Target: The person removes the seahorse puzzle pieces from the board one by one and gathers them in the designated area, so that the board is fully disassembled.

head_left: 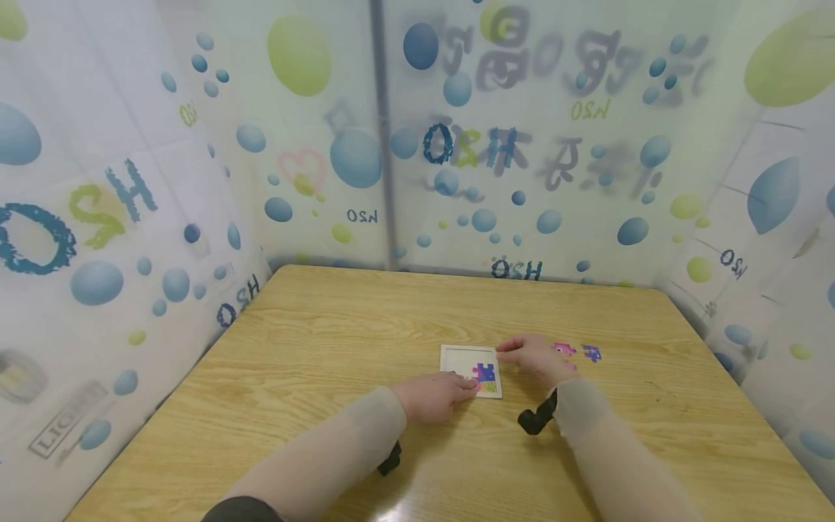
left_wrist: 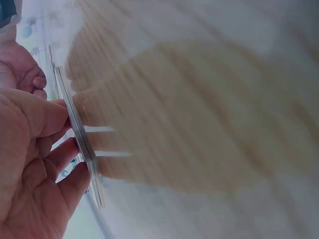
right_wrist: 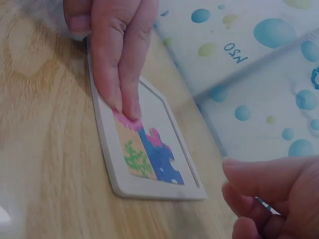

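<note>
A square puzzle tray (head_left: 468, 349) with a pale raised rim lies on the table. Its lower right part holds joined puzzle pieces (right_wrist: 163, 162) in blue, pink and sand with green coral. My left hand (head_left: 433, 396) comes over the near left side of the tray, its extended fingertips pressing on the pink part of the pieces. Fingers of that hand cover some of the picture. At the tray's far right corner is my right hand (head_left: 531, 355), thumb and fingers slightly bent and apart, with no piece showing between them in the right wrist view (right_wrist: 274, 194).
Right of my right hand lie a pink loose piece (head_left: 565, 349) with an eye on it and a blue loose piece (head_left: 592, 353); another pink bit is partly hidden by the hand. The wooden table (head_left: 326, 319) ends at patterned curtains (head_left: 313, 203) on several sides.
</note>
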Action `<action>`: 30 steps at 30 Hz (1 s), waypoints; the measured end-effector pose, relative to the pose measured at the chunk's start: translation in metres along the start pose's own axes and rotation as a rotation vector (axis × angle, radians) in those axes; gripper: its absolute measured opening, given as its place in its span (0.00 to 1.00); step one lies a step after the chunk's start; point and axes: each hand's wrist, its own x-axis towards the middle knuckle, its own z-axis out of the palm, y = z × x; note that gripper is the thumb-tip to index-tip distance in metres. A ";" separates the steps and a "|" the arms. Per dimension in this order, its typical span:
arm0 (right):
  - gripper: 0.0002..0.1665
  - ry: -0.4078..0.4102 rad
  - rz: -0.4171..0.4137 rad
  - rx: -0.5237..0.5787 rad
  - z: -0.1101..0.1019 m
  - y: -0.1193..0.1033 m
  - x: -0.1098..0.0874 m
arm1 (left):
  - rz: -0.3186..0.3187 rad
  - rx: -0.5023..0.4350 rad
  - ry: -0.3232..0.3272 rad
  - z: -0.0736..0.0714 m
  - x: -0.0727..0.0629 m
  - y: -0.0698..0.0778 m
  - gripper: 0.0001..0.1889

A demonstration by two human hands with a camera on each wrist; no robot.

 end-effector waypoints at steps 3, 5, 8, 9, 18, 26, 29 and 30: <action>0.14 -0.011 -0.012 0.014 0.006 -0.001 0.002 | 0.008 0.021 0.002 0.000 0.000 0.000 0.24; 0.13 -0.018 -0.019 0.028 0.010 -0.002 0.003 | 0.015 0.031 0.001 0.001 0.001 0.000 0.25; 0.12 -0.029 -0.032 0.042 0.015 -0.003 0.003 | 0.018 0.034 -0.003 0.000 0.000 0.000 0.25; 0.12 -0.032 -0.032 0.048 0.017 -0.003 0.004 | 0.019 0.034 -0.005 0.000 0.000 -0.001 0.25; 0.09 -0.049 -0.019 0.065 0.029 -0.002 0.005 | 0.025 0.040 0.007 0.000 0.000 0.000 0.26; 0.11 -0.049 -0.003 -0.021 0.032 -0.005 0.005 | 0.023 0.040 0.000 0.000 0.000 -0.002 0.26; 0.11 -0.043 -0.002 -0.030 0.032 -0.006 0.005 | 0.028 0.036 0.002 0.001 0.001 -0.003 0.25; 0.11 -0.040 -0.006 -0.033 0.033 -0.006 0.004 | 0.029 0.032 0.003 0.001 0.001 -0.003 0.26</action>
